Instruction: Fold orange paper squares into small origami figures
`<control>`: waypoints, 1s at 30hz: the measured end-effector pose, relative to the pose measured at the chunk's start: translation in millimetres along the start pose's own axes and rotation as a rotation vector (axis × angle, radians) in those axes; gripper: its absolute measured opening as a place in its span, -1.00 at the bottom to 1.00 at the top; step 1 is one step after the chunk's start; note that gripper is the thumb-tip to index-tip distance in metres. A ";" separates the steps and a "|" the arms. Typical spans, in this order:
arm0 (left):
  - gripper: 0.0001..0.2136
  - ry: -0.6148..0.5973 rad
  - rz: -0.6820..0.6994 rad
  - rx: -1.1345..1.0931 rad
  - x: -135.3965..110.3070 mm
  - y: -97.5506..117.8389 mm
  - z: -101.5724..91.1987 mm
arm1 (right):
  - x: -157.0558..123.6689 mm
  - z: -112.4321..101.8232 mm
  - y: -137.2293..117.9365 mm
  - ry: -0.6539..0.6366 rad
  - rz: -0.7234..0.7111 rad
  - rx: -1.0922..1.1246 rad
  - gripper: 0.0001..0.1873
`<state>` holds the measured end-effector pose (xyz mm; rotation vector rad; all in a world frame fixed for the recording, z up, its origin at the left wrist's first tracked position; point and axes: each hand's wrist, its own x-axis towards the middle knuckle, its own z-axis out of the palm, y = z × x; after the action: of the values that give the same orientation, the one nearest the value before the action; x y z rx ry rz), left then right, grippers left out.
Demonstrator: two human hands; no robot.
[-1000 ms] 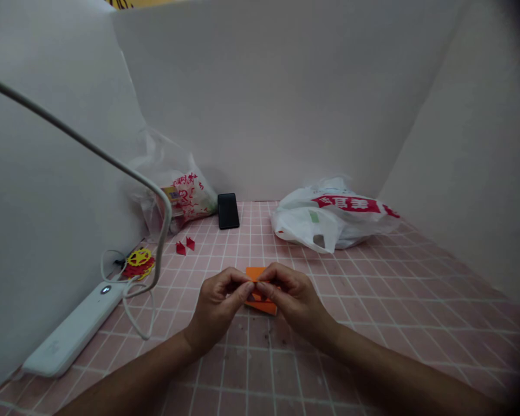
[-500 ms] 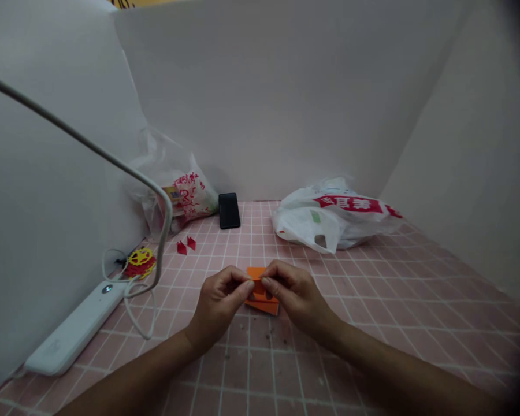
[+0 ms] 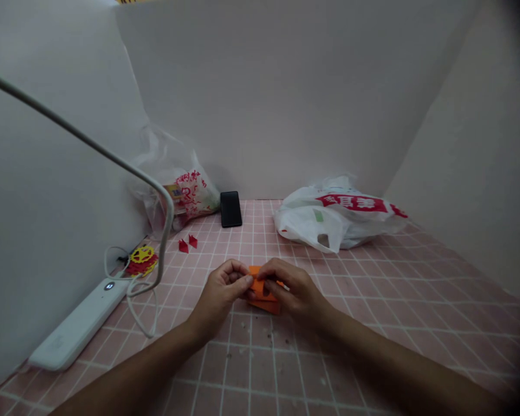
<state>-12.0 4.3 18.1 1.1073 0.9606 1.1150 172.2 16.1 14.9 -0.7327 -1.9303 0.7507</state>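
The light is dim, grey and even, brightest along the upper edge of the left wall (image 3: 47, 173). A soft, faint shadow darkens the pink tiled tabletop (image 3: 229, 375) below the right hand (image 3: 297, 292). Black vignetting eats into the right edge, and the wide lens stretches the outer tiles. Fine print on the red-lettered plastic bag (image 3: 201, 196) looks smeared.

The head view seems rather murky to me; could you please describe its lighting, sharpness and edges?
Head view: dim, greyish light, no strong glare on the black phone; head view: right margin fading to black, darkest toward the top corner; head view: orange piece soft, partly covered by the left hand and right hand, fine detail unreadable.
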 end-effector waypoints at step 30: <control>-0.95 -0.084 0.474 0.359 -3.2 -1.6 -2.0 | -3.1 4.3 -10.5 0.153 0.001 -0.022 -0.89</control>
<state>-14.3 1.4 16.3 1.7249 0.8743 1.2873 167.7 6.2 19.3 -0.7820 -1.8021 0.6562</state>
